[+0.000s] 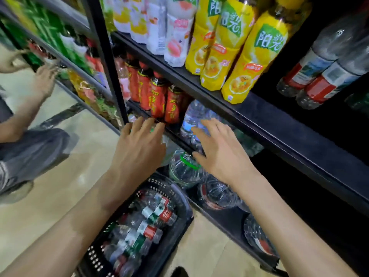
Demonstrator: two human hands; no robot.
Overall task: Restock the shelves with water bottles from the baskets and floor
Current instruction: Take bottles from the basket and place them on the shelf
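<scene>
A black basket (pixel 180 198) on the floor holds several small water bottles (pixel 153 216) with red, white and green labels. Above it my left hand (pixel 139 144) stretches toward the black shelf (pixel 279 124), fingers straight and empty, near red-labelled drink bottles (pixel 157 96). My right hand (pixel 217 150) is also spread and empty, in front of a blue-labelled water bottle (pixel 192 114) that stands on the lower shelf. A large green-capped water jug (pixel 184 168) sits just under my right hand.
Yellow drink bottles (pixel 247 62) and pale peach bottles (pixel 175 33) fill the shelf above. Clear water bottles with red labels (pixel 319 76) stand at right. Big water jugs (pixel 217 194) sit on the bottom level. Another person (pixel 30 148) crouches at left, a hand (pixel 47 78) on the neighbouring shelf.
</scene>
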